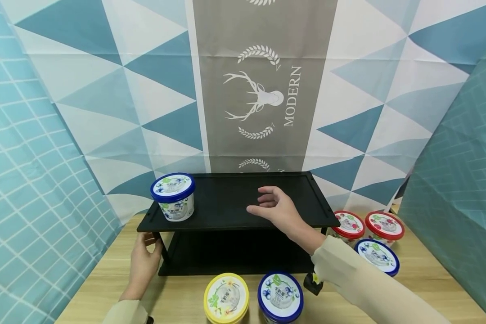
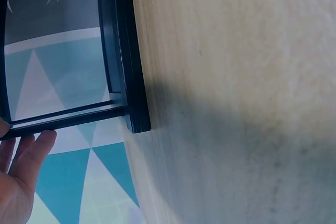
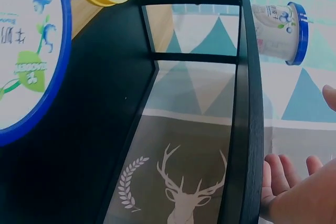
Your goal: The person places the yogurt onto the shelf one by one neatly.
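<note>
A black two-tier shelf rack (image 1: 231, 204) stands on the wooden table. My left hand (image 1: 141, 263) grips its front left leg (image 2: 68, 121), thumb on one side and fingers on the other. On the left end of the top tier sits a blue-lidded tub (image 1: 174, 198) with blueberry pictures, upright. My right hand (image 1: 281, 209) hovers over the right half of the top tier, fingers loosely bent and thumb apart, holding nothing. In front of the rack stand a yellow-lidded tub (image 1: 227, 298) and another blue-lidded tub (image 1: 281, 297).
Right of the rack, two red-lidded tubs (image 1: 384, 225) and one more blue-lidded tub (image 1: 377, 256) stand on the wooden table (image 1: 433, 288). A patterned cloth (image 1: 263, 90) hangs behind the rack. Tile-patterned sheets (image 1: 28, 180) close off both sides.
</note>
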### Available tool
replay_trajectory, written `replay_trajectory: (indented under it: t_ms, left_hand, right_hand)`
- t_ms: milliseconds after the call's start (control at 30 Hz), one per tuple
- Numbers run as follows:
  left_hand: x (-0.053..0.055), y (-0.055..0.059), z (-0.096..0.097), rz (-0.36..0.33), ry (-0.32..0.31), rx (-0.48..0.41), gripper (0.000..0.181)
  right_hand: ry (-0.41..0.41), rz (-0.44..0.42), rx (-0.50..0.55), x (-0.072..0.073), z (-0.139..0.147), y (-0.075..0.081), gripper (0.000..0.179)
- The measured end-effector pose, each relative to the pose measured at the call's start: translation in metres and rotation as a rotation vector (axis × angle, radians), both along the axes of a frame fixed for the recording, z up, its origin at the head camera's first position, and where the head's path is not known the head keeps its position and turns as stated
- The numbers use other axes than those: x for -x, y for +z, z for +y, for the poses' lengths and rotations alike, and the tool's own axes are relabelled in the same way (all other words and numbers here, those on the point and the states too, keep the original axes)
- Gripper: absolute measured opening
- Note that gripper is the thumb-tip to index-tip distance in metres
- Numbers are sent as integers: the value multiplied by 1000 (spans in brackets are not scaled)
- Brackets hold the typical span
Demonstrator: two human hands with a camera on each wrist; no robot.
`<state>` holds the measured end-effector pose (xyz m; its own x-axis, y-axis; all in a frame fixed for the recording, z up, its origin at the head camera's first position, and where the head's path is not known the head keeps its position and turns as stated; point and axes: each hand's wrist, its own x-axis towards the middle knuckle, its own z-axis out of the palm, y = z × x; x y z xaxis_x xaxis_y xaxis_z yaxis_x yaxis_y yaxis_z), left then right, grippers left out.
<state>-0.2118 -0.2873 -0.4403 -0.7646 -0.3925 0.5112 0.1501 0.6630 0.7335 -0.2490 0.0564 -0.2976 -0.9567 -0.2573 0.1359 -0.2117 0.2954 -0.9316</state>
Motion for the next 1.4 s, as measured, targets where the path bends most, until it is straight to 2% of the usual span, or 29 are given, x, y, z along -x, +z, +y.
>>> replay_trajectory:
  t_ms: [467,600,833,1167,1400]
  left_hand:
    - [0,0,1,-5,1,-15,29]
    - [1,1,1,-29,11,-17,29]
    - [0,1,1,-39,-8,-42,31]
    - [2,-3,1,-2,17,-5,33]
    - [2,0,2,-43,37,-3,32]
  right_hand:
    - [-5,25,-13,-7,24,-2,58]
    - [-12,22,-1,-12,32,-1,58]
    - [-49,20,-8,-18,45,-1,57]
    - [-55,17,2,-34,65,-3,57]
    - [-38,-9,34,-41,82,-12,58]
